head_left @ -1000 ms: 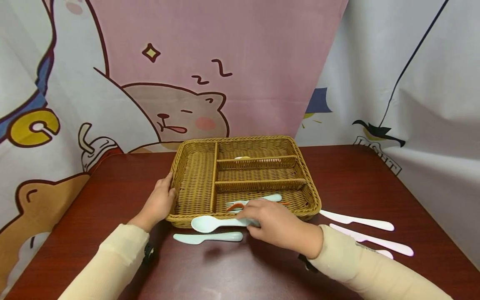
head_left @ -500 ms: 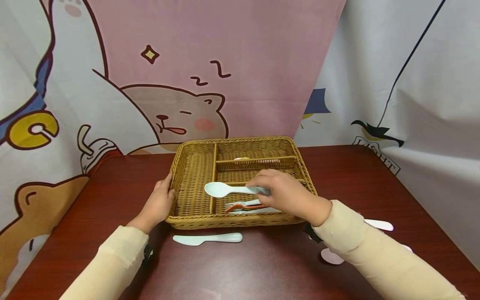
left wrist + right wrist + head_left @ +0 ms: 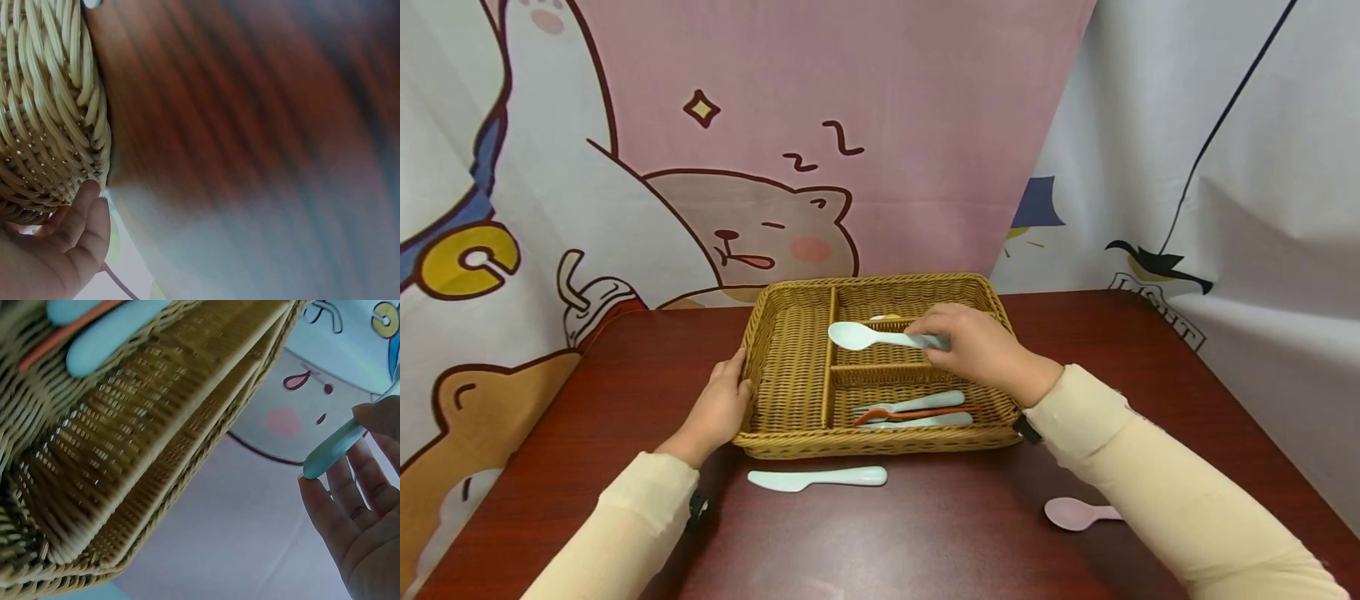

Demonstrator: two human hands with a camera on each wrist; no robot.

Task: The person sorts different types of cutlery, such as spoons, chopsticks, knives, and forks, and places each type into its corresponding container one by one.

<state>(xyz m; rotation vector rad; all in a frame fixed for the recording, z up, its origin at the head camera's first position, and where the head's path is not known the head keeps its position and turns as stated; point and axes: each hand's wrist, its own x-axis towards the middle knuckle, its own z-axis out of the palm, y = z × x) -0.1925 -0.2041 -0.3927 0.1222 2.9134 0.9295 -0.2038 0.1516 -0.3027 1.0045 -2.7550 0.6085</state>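
My right hand [image 3: 977, 348] pinches the handle of a pale mint spoon [image 3: 852, 336] between thumb and fingers, holding it above the back compartments of a wicker cutlery basket [image 3: 880, 443]. In the right wrist view the spoon's handle end [image 3: 331, 452] lies against the fingers, past the basket's rim. At the basket's left side my left hand [image 3: 718, 412] rests its fingers on the outer wall; in the left wrist view two loosely bent fingers [image 3: 94, 228] touch the wicker corner. A mint fork [image 3: 936, 400], an orange utensil [image 3: 917, 413] and another mint handle [image 3: 936, 421] lie in the front compartment.
A mint knife [image 3: 816, 477] lies on the dark red table [image 3: 925, 533] in front of the basket. To the right a pink spoon [image 3: 1070, 513] is partly under the right sleeve. Something white and yellow [image 3: 886, 317] shows in the back compartment. A printed curtain [image 3: 925, 125] hangs behind.
My right hand has carried the mint spoon up and back, from the basket's front edge to over its rear compartments. The sleeve now covers the white-pink handles at right. My left hand stays put.
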